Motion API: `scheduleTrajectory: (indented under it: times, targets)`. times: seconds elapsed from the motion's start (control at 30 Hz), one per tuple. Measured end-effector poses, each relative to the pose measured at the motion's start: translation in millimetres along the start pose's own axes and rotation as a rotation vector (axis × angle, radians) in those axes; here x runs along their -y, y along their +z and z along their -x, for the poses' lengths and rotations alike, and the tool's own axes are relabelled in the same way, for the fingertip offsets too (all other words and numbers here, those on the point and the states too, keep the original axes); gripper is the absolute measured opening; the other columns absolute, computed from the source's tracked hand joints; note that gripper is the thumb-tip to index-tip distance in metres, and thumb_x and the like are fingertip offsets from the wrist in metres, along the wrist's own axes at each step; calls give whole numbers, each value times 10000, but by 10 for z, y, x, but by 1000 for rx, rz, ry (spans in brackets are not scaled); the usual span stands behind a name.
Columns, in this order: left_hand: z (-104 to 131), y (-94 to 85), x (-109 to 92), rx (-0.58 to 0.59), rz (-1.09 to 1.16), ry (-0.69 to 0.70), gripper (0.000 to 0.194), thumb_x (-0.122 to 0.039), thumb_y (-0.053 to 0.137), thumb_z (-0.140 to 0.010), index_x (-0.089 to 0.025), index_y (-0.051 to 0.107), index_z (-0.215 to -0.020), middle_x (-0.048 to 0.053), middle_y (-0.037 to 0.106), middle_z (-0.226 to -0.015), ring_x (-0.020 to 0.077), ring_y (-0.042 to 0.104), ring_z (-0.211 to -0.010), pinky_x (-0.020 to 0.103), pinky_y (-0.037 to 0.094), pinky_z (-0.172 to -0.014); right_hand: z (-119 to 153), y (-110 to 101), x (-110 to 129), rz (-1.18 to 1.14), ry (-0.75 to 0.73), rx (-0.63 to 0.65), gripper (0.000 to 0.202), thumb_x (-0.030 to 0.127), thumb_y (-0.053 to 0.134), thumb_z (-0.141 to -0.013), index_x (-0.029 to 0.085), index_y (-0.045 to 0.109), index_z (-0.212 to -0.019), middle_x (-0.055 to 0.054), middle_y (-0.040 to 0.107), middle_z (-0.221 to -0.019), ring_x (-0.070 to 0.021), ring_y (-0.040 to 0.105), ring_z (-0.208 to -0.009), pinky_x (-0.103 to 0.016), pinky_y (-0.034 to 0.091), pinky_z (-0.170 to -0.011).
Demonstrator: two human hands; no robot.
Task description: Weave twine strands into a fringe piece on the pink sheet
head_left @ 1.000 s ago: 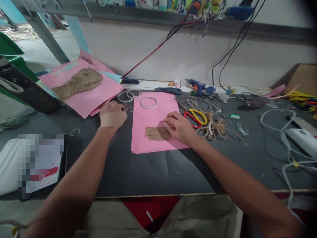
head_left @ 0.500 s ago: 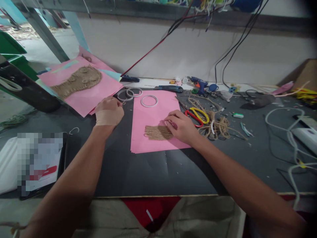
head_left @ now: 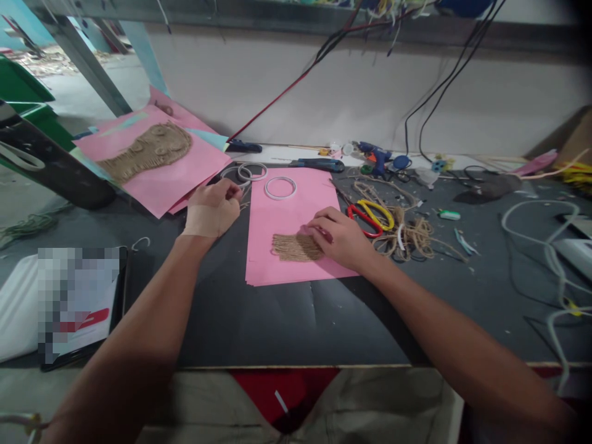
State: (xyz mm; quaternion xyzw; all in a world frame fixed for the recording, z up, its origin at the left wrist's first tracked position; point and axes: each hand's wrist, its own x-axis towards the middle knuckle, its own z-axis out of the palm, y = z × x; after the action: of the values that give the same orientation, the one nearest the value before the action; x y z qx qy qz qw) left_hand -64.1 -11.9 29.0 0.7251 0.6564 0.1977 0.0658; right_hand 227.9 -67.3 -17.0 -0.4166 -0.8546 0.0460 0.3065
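Note:
A small mat of brown twine rows (head_left: 296,247) lies on the pink paper sheets (head_left: 266,271). Over its right end is my right hand (head_left: 342,237), its thumb and fingers drawn together; whatever they hold is hidden. To the left of the paper, my left hand (head_left: 215,206) is closed with the fingers curled, just in front of two overlapping pale rings (head_left: 252,172). I cannot make out anything in its fingers. A tan wrap covers the back of this hand and the wrist. Another ring (head_left: 280,188) rests on the upper part of the paper.
Right of the paper lie scissors with red and yellow handles (head_left: 377,217) and a loose twine bundle (head_left: 414,237). A blue glue gun (head_left: 379,157) and a cutter knife (head_left: 319,164) sit behind. At left are a twine-covered piece (head_left: 155,148) and a tablet (head_left: 87,308).
My left hand has shifted slightly to the right, nearer the rings and the paper. My right hand stays at the twine mat. The whole view has shifted a little.

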Motion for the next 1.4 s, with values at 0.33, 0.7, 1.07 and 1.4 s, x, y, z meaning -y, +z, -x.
scheduleTrajectory:
  times: [0.33,0.7,1.07,1.4]
  targets:
    - [101,135,-135,-371,76,546,103,-187,587,-922,-192,690,-928,57,761,-867,181,682,-788,318,514,-775,-13,-17,38,14,-4,-45,239,214,524,-993,190,628,-1207,-120,684,-1110,-254,661,-1017,-412,555,-858]
    - [365,333,-529,-101,276,851,192,-143,467,-981,-162,656,-1002,58,747,-883,144,674,-769,278,525,-711,-24,31,120,-80,-63,-137,197,264,603,-991,217,632,-1179,-72,736,-1019,-195,684,-873,-349,564,-769]
    - [306,476,-441,-6,500,674,149,-153,682,-859,-176,713,-1003,22,761,-863,99,661,-696,215,526,-674,-40,-15,25,-83,52,-155,44,158,633,-928,185,664,-943,-57,712,-903,-177,652,-785,-321,515,-721]
    - [202,406,-252,89,401,523,212,-125,683,-792,-187,748,-983,34,780,-858,139,686,-741,274,543,-734,-30,-48,-14,-117,167,-166,8,187,631,-905,191,637,-902,-40,708,-843,-165,631,-717,-307,488,-656]
